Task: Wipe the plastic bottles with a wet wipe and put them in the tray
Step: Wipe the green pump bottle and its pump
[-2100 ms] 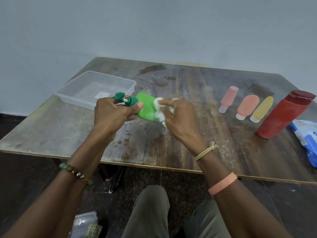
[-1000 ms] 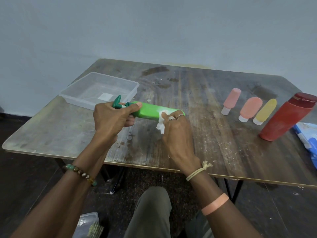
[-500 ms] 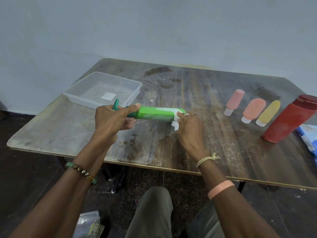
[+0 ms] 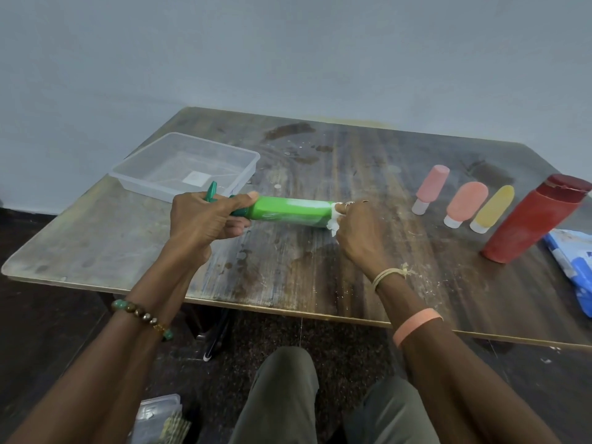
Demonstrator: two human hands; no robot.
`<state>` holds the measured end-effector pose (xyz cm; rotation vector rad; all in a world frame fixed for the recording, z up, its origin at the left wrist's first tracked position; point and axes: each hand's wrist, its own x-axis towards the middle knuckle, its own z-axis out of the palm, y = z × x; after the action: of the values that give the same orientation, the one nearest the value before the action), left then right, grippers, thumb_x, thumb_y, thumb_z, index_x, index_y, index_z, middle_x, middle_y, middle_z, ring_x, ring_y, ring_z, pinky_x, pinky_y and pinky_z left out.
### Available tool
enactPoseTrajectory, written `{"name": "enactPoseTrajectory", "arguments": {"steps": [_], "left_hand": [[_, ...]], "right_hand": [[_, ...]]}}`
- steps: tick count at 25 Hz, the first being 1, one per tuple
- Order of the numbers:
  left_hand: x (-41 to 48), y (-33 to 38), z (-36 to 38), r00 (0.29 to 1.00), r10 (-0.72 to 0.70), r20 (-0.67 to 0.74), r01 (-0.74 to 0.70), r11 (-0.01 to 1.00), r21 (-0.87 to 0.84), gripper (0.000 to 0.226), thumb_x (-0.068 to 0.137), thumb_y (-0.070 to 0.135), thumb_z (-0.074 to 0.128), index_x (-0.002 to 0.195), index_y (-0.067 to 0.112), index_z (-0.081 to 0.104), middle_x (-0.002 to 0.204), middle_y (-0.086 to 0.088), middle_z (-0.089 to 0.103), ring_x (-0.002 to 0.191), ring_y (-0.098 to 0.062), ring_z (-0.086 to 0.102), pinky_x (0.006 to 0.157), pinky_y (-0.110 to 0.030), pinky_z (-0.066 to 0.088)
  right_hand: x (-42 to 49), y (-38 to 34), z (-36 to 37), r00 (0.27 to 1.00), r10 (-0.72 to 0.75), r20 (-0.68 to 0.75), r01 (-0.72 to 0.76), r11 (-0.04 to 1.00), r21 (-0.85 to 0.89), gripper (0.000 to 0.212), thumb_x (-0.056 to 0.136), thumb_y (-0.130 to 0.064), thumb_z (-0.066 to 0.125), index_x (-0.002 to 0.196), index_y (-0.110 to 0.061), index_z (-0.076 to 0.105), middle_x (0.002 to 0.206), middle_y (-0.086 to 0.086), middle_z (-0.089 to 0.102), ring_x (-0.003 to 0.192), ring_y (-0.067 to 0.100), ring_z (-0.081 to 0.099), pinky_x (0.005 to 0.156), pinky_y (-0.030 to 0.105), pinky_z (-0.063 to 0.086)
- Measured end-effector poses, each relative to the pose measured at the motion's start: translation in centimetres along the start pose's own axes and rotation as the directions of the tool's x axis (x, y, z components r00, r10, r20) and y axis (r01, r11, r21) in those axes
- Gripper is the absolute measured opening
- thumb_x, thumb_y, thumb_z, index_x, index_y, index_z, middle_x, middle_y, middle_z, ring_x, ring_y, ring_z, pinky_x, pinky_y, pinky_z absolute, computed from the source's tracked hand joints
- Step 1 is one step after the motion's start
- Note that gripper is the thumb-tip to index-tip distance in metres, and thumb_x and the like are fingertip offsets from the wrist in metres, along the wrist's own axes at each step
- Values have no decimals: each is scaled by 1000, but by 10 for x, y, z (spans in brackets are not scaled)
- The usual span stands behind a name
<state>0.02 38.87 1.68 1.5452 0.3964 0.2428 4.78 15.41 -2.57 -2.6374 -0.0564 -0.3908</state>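
Note:
A green pump bottle (image 4: 290, 211) lies sideways in the air above the table. My left hand (image 4: 205, 222) grips its dark green pump neck, thumb along the top. My right hand (image 4: 358, 229) pinches a white wet wipe (image 4: 333, 221) against the bottle's base end. The clear plastic tray (image 4: 246, 168) stands at the table's left rear with no bottle in it. On the right lie a pink bottle (image 4: 431, 189), a salmon bottle (image 4: 466, 203) and a yellow bottle (image 4: 493, 208), and a big red bottle (image 4: 535, 222) stands beside them.
A blue and white wipes packet (image 4: 573, 267) lies at the table's right edge. The worn wooden table (image 4: 288, 267) has its front edge just above my knees. A small clear box (image 4: 160, 418) sits on the floor at lower left.
The bottle has turned from angled toward me to lying sideways, and my right hand has slid the wipe along its body from the middle to the base end.

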Motion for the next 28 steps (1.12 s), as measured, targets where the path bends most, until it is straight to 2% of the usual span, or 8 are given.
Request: {"name": "enactPoseTrajectory", "arguments": {"steps": [3, 7, 10, 13, 17, 20, 24, 28], "left_hand": [[-1, -1, -2, 999, -18, 29, 18, 1000, -2, 47, 66, 29, 91, 91, -5, 70, 67, -19, 73, 56, -19, 72, 49, -20, 56], [1, -2, -8, 998, -28, 60, 28, 1000, -7, 37, 66, 22, 91, 88, -1, 72, 75, -22, 74, 62, -22, 74, 51, -20, 57], [5, -2, -12, 995, -34, 99, 36, 999, -19, 27, 64, 13, 90, 83, 3, 74, 83, -22, 75, 67, -25, 73, 54, -20, 57], [11, -3, -16, 990, -54, 128, 56, 998, -13, 32, 63, 11, 89, 89, 0, 74, 85, -21, 75, 72, -26, 74, 55, -20, 57], [14, -3, -20, 980, -80, 183, 80, 997, 7, 38, 60, 10, 87, 92, -5, 73, 86, -24, 74, 65, -22, 74, 54, -19, 58], [14, -3, -20, 977, -79, 199, 81, 997, 0, 42, 54, 10, 86, 91, -4, 73, 87, -22, 74, 64, -20, 74, 55, -19, 58], [14, -3, -20, 980, -56, 190, 54, 998, 14, 44, 54, 7, 86, 95, 1, 73, 87, -18, 75, 65, -21, 74, 55, -20, 58], [10, -8, -17, 991, 25, 134, -25, 1000, -5, 45, 48, 14, 89, 89, 6, 75, 80, -12, 75, 65, -20, 74, 58, -22, 59]], "right_hand": [[-12, 2, 6, 997, -77, 7, 77, 997, 9, 38, 91, -11, 65, 129, -9, 62, 112, 15, 64, 94, 30, 63, 73, 29, 46], [6, 23, -20, 999, -24, -26, 23, 999, -25, 4, 81, -11, 67, 83, -7, 68, 86, 14, 66, 91, 37, 60, 61, 33, 31], [5, 22, -31, 991, 37, -132, -33, 999, 37, 20, 83, -5, 63, 100, -7, 74, 107, 14, 71, 100, 35, 62, 77, 40, 49], [-5, 19, -17, 998, -69, -12, 70, 994, 82, 30, 88, -7, 61, 117, -8, 70, 114, 18, 69, 100, 35, 64, 82, 43, 52], [5, 13, -10, 991, -132, -13, 132, 991, 2, 28, 88, -2, 59, 112, -5, 71, 106, 18, 68, 99, 35, 61, 80, 43, 50], [30, 7, -16, 990, -118, 73, 115, 992, 46, 33, 87, 1, 59, 117, -6, 70, 114, 18, 69, 105, 33, 63, 88, 41, 50], [68, -3, -22, 954, -195, 229, 209, 977, -42, 29, 88, 3, 58, 110, -6, 73, 114, 16, 70, 109, 31, 63, 91, 36, 50], [55, 4, -8, 979, -161, 123, 170, 983, -67, 37, 85, 7, 54, 113, -10, 73, 104, 15, 71, 100, 31, 64, 79, 32, 48]]}}
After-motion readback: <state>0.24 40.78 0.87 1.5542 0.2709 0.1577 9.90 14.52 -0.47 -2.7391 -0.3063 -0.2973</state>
